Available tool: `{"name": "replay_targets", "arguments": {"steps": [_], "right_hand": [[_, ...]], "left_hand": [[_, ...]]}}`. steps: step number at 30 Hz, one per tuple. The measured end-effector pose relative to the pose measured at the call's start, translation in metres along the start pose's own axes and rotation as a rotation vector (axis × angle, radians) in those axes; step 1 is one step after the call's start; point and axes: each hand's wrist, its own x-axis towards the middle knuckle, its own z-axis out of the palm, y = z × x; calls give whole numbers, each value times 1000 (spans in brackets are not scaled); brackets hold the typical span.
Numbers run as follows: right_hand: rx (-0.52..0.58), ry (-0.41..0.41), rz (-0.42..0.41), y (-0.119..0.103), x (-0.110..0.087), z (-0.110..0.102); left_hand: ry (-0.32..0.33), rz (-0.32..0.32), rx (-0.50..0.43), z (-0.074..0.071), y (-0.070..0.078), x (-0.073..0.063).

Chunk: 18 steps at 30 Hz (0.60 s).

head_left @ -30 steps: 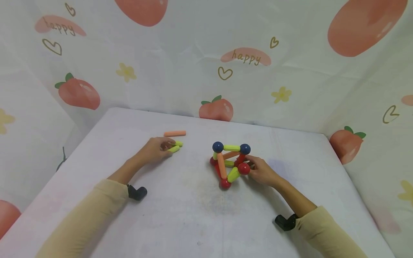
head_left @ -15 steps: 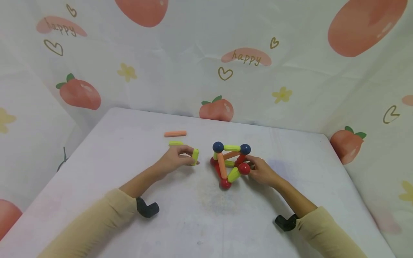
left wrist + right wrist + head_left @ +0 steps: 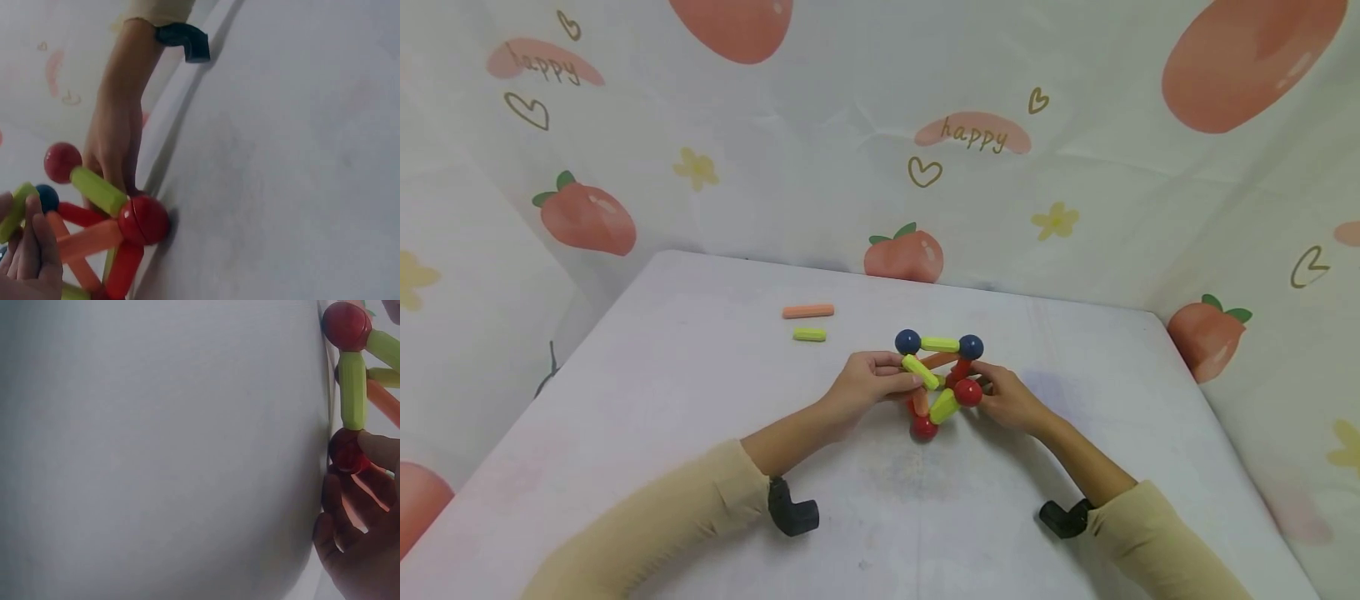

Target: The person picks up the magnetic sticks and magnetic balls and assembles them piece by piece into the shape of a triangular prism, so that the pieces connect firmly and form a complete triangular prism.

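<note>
My left hand (image 3: 865, 387) pinches a yellow-green toy building stick (image 3: 921, 372) between thumb and fingers, at the left side of a stick-and-ball frame. The held stick slants in front of the frame; whether it touches is unclear. This frame (image 3: 940, 344) has blue balls on top, red balls (image 3: 924, 427) lower down, and orange, red and yellow-green sticks between. From the right, my right hand (image 3: 1011, 400) grips the frame's lower part. In the right wrist view its thumb lies against a red ball (image 3: 347, 451), with fingers curled beneath. Part of the frame's left side is hidden by my left hand.
Behind and left of the frame, an orange stick (image 3: 808, 312) and a yellow-green stick (image 3: 809, 334) lie on the white table (image 3: 865, 533). A fruit-print cloth (image 3: 820, 133) hangs behind and along the sides. Black camera mounts (image 3: 792, 507) sit at both wrists.
My left hand has picked one yellow-green stick off the table and carried it rightward to the frame, leaving another yellow-green stick lying. The right hand and frame have stayed still.
</note>
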Motion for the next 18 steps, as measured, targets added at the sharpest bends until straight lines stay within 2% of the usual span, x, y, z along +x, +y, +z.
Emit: {"name": "replay_targets", "arguments": {"steps": [10, 18], "right_hand": [[2, -11, -10, -1, -2, 0], [7, -13, -16, 1, -1, -1]], "left_hand": [[55, -63, -39, 26, 2, 5], [110, -101, -122, 33, 2, 4]]}}
